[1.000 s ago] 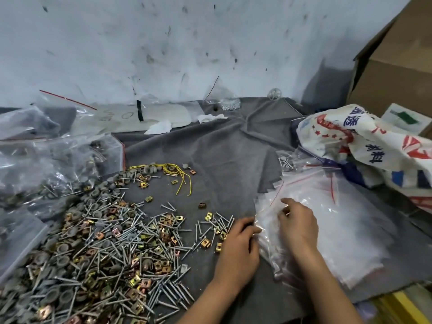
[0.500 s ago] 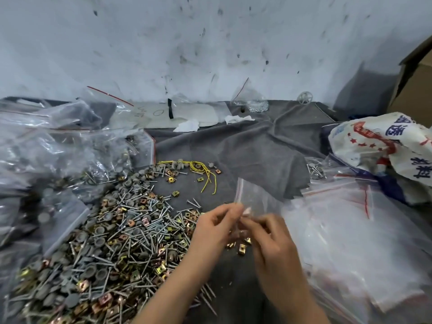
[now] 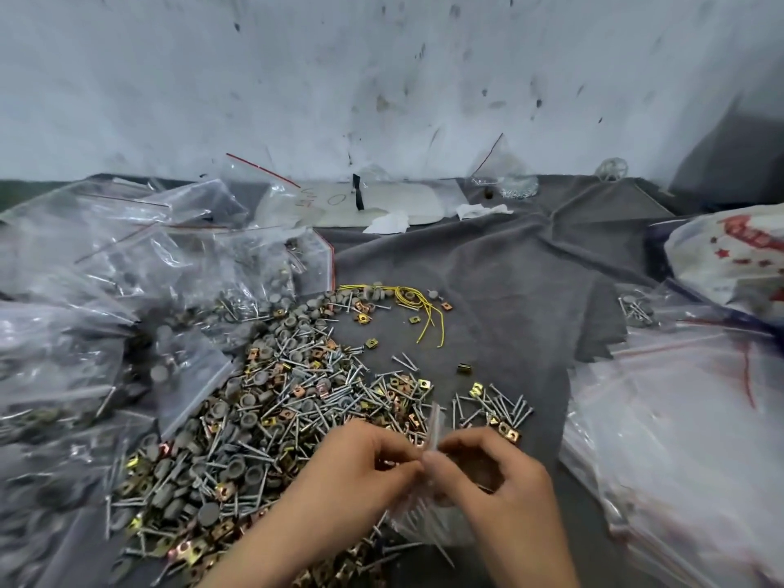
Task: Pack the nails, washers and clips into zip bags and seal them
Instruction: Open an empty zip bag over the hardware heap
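Observation:
A small clear zip bag (image 3: 428,517) hangs between my two hands above the front of the pile. My left hand (image 3: 360,481) pinches its top edge from the left and my right hand (image 3: 496,481) pinches it from the right, fingertips nearly touching. A big loose heap of nails, grey round washers and brass clips (image 3: 254,418) covers the grey cloth (image 3: 488,290) at left and centre. A smaller scatter of nails and clips (image 3: 492,409) lies just beyond my right hand. The bag looks empty, though blur hides its inside.
Filled and crumpled clear bags (image 3: 106,290) pile up at the left. A stack of unused zip bags (image 3: 679,418) lies at the right, with a printed sack (image 3: 734,256) behind it. Yellow wire (image 3: 420,307) lies mid-cloth. A stained wall stands behind.
Both hands left the stack of unused bags at the right, carrying one small bag to the left. The bag, held up flat a moment ago, now hangs low between my fingertips.

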The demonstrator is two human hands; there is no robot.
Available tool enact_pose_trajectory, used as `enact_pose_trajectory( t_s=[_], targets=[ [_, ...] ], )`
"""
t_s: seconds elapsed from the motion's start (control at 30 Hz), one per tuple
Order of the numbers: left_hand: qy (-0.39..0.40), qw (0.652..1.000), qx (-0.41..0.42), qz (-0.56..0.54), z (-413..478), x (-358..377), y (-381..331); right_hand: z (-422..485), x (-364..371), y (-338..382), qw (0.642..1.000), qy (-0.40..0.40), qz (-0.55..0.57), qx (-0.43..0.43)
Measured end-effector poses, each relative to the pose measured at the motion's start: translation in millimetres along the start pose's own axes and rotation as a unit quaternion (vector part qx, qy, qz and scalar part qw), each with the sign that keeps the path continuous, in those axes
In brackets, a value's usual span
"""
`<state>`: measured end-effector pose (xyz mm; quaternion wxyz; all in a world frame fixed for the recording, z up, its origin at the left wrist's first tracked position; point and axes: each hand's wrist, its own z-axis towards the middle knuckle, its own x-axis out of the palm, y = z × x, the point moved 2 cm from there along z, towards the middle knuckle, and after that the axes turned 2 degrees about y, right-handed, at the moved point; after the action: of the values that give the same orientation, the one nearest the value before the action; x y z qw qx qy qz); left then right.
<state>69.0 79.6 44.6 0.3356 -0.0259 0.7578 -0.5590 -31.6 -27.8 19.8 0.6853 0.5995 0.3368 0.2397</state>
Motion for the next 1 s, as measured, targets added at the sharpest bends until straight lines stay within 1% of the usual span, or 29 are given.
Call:
enact_pose_trajectory(
  t_s=[0.03,0.17,0.23,0.33,0.47,0.53,0.7,0.77,0.9,1.0],
  targets=[
    [-0.015,1.000,0.004,0.017,1,0,-1,0,2,0,1.000,-0.003,0.001,0.006],
    [-0.068,0.997,0.026,0.016,3,2,1,5,4,-2,0.999,-0.006,0.026,0.038],
    [-0.083,0.996,0.028,0.024,6,3,1,8,2,-2,0.997,-0.002,0.052,0.055],
    [-0.095,0.995,0.034,0.010,11,7,5,10,1,-3,0.997,0.004,0.054,0.061],
    [-0.093,0.995,0.041,-0.001,19,15,7,13,1,-8,0.998,0.010,0.019,0.059],
    [-0.090,0.995,0.039,-0.011,21,17,11,16,-1,-10,0.998,0.010,0.018,0.060],
    [-0.088,0.994,0.014,-0.056,28,17,17,27,2,-14,0.987,0.025,0.113,0.114],
    [-0.078,0.994,0.008,-0.075,30,18,17,28,4,-13,0.982,0.033,0.141,0.118],
    [-0.055,0.992,-0.004,-0.112,27,18,21,28,5,-18,0.988,0.048,0.111,0.099],
    [-0.068,0.992,-0.006,-0.106,25,20,23,25,4,-21,0.992,0.041,0.092,0.080]
  ],
)
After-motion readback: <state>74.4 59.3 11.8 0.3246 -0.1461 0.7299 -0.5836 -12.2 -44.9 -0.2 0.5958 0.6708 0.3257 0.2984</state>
